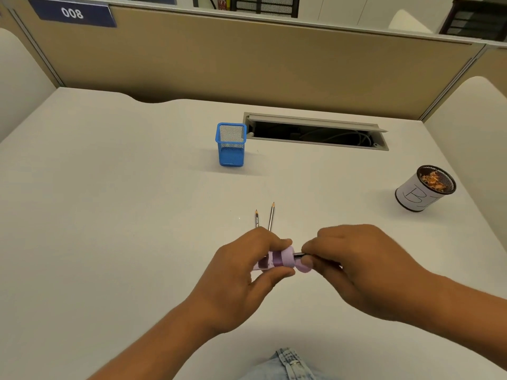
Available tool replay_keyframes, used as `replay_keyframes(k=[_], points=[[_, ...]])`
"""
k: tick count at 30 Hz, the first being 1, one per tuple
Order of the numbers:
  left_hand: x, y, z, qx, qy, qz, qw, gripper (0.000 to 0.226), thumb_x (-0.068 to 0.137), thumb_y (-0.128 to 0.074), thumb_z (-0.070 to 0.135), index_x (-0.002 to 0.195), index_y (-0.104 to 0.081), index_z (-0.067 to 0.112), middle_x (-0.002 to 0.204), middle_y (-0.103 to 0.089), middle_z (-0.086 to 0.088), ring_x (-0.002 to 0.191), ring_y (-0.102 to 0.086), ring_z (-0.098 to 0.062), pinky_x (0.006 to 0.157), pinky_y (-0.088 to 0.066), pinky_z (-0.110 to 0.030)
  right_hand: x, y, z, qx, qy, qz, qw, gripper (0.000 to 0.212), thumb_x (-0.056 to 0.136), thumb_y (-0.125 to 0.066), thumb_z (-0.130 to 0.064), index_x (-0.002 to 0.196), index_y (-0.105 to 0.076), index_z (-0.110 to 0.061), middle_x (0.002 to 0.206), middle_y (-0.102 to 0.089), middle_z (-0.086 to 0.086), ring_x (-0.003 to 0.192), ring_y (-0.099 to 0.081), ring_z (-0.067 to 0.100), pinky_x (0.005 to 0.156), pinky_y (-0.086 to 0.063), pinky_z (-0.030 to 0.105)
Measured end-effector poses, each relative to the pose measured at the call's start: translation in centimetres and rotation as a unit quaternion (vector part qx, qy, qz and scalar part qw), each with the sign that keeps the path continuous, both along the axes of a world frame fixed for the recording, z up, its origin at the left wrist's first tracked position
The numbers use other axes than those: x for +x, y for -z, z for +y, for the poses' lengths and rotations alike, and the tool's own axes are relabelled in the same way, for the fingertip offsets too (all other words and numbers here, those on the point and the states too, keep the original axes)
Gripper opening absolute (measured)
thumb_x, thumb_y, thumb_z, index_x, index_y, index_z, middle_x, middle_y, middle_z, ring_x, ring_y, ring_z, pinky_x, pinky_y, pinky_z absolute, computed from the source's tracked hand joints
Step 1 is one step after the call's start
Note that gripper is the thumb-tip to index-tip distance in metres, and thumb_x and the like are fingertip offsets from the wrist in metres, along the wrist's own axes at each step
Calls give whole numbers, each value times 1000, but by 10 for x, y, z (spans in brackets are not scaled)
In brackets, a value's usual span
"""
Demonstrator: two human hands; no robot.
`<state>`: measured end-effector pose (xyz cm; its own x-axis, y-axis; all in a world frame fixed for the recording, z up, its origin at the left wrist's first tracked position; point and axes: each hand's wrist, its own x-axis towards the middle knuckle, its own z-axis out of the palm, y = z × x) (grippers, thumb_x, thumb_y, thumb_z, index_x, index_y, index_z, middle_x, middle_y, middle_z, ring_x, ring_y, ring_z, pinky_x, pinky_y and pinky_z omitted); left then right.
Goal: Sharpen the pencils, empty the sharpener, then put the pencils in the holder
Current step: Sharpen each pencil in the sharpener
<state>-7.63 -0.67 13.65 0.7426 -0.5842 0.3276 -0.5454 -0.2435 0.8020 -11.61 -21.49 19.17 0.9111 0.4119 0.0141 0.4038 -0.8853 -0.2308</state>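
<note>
My left hand [247, 275] grips a purple pencil sharpener [279, 260] above the near middle of the white desk [109, 215]. My right hand [365, 264] pinches a dark pencil [299, 254] whose tip sits inside the sharpener's end; most of that pencil is hidden by my fingers. Two sharpened pencils [271, 216] lie on the desk just beyond my hands, tips pointing away, their near ends hidden behind my left hand. A blue mesh holder [231, 145] stands upright farther back with nothing visible in it.
A round mesh cup wrapped in white paper [424, 189] stands at the right and holds pencil shavings. An open cable slot [315, 133] cuts into the desk behind the blue holder. A tan partition [247, 58] closes the back.
</note>
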Motion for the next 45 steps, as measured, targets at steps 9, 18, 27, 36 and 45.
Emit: replay_keyframes(k=[9,18,27,36,45], points=[[3,16,-7,38,-17,-125,991,20,93,-60,30,107,-62,15,100,-65,5,86,-60,-10,72,-52,-27,13,-1,-2,208,168,274,924,30,94,-54,-47,86,-70,-24,49,-44,-10,45,-35,10,46,-28,14],[15,23,-11,0,-19,-152,988,21,91,-63,25,109,-60,14,101,-68,-1,88,-63,-16,75,-54,-30,11,8,-8,-2,-20,0,1000,20,97,-46,-39,82,-59,-36,56,-50,-15,50,-43,14,44,-32,20],[28,42,-15,70,-30,-312,947,16,95,-61,23,109,-61,14,95,-73,-4,70,-62,-25,54,-47,-36,40,7,-3,324,291,457,775,37,96,-59,-28,64,-68,-13,45,-30,-7,41,-23,12,42,-20,22],[42,61,-15,61,-54,-319,944,16,92,-67,16,108,-63,14,95,-74,-6,73,-65,-26,56,-46,-39,52,20,-2,313,285,472,773,40,96,-56,-40,64,-66,-17,51,-33,-5,43,-24,11,43,-22,20],[57,61,-15,-41,-192,-62,979,24,85,-69,19,108,-61,23,107,-67,13,103,-65,-11,87,-53,-36,59,37,-20,350,285,361,816,34,97,-54,-38,77,-75,-20,56,-45,-9,55,-34,14,57,-29,29]])
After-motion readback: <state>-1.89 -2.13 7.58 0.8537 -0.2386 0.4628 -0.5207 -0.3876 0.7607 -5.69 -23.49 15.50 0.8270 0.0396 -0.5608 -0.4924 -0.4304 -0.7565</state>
